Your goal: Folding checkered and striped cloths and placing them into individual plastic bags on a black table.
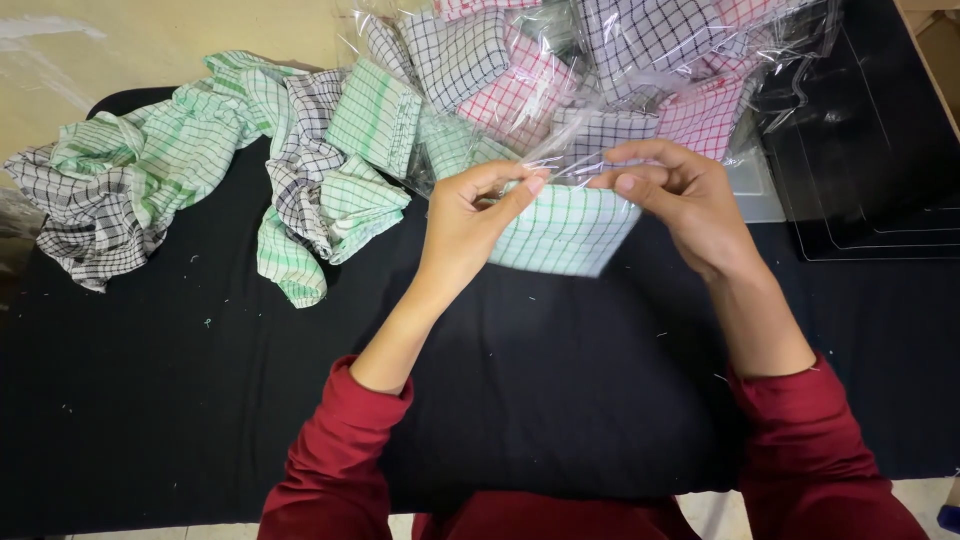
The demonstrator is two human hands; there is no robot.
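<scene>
Both hands hold one folded cloth (562, 230) in a clear bag (590, 165) above the black table (150, 400), just in front of the heap of bagged cloths (560, 70). The left hand (465, 225) pinches the bag's top edge at the cloth's left corner, thumb and forefinger pressed together on the film. The right hand (680, 195) does the same at the right corner, fingertips closed on the film, the other fingers curled.

What could go wrong, as I judge it: the film is thin and slick, so a pinch that catches only one layer could let the cloth slide out or tilt inside the bag. Pulling the two corners apart too hard could tear the bag's mouth. The pack hangs close to the heap behind — a careless swing could knock those packs over. Loose threads on the table could cling to the film.

The cloth is white with a green check, folded into a flat rectangle, its lower edge slightly blurred. The film over it shows as glare and creases near the fingers.

To the left lie loose cloths (200, 160) — green and black checks, crumpled. Clear trays (870, 150) sit at the right.
</scene>
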